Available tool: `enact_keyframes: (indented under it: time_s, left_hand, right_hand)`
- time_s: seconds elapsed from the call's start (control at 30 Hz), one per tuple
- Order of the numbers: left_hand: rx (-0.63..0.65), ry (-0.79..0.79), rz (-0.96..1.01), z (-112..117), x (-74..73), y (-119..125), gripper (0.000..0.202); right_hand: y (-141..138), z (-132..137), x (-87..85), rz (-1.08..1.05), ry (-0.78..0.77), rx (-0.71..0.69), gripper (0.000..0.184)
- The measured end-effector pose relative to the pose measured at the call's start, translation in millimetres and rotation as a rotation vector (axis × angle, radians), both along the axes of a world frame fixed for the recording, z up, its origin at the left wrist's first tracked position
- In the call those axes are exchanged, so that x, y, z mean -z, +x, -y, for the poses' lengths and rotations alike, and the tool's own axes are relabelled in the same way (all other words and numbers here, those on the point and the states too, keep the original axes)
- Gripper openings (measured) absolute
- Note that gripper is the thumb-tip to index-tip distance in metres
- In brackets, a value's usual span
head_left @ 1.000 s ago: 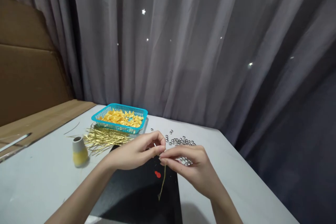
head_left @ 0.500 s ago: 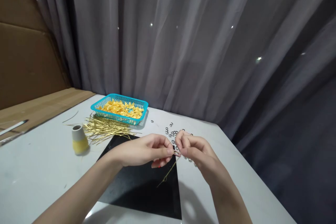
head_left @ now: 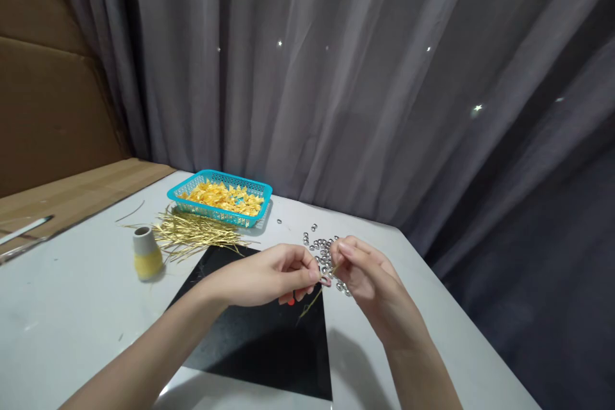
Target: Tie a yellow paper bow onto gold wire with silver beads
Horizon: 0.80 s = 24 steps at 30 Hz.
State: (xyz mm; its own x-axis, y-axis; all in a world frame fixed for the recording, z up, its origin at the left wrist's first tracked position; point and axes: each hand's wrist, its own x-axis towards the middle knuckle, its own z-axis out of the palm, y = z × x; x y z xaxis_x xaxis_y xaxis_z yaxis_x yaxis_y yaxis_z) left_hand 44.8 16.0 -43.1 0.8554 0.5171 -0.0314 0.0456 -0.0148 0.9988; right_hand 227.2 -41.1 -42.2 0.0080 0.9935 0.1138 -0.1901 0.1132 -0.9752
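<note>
Over the black mat [head_left: 259, 346], my left hand [head_left: 276, 277] pinches a small pinkish looped piece [head_left: 325, 280] between thumb and index finger. A thin gold strand [head_left: 311, 304] hangs below this piece, over the mat. To the right, my right hand [head_left: 372, 282] is closed with thumb and index finger pinched on a short gold end of what looks like the same strand. How the strand runs through the loop is too small to make out. Several silver beads [head_left: 323, 246] lie just behind my fingers, partly hidden by my right hand.
A blue basket [head_left: 172, 195] with yellow folded pieces [head_left: 223, 197] stands at the back. In front of it lies a pile of gold strands [head_left: 195, 235], beside a grey-and-yellow cone [head_left: 147, 255]. A pen [head_left: 26, 229] lies far left; a grey curtain [head_left: 307, 77] hangs behind.
My right hand has turned and drawn slightly away from the left, pulling a gold end. The hanging part of the strand looks shorter. My left hand has hardly moved.
</note>
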Motion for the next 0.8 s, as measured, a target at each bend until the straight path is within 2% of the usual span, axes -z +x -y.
enact_keyframes:
  time_s: [0.2,0.33,0.43,0.57,0.7,0.8]
  left_hand:
    - [-0.006,0.014,-0.007,-0.2,0.1,0.6,0.038]
    - [-0.043,0.047,-0.009,0.3,-3.2,-2.2,0.036]
    - [-0.090,0.128,0.004,2.8,-3.5,-5.3,0.029]
    - [-0.177,0.289,0.012,10.2,-4.1,-8.4,0.023]
    - [-0.301,0.613,-0.063,15.5,-6.4,-8.9,0.019]
    - [-0.346,0.810,-0.108,13.7,-5.0,-6.6,0.015]
  right_hand:
    - [-1.4,-0.4,-0.5,-0.061,0.005,-0.023,0.021]
    - [-2.6,2.5,-2.9,0.012,0.009,-0.057,0.023]
    - [-4.9,4.4,-4.2,0.114,0.066,-0.048,0.026]
    - [-8.3,3.6,-4.0,0.234,0.142,-0.002,0.024]
    - [-8.2,2.8,-4.7,0.269,0.122,0.002,0.023]
    - [-6.0,3.5,-6.7,0.275,0.073,0.011,0.025]
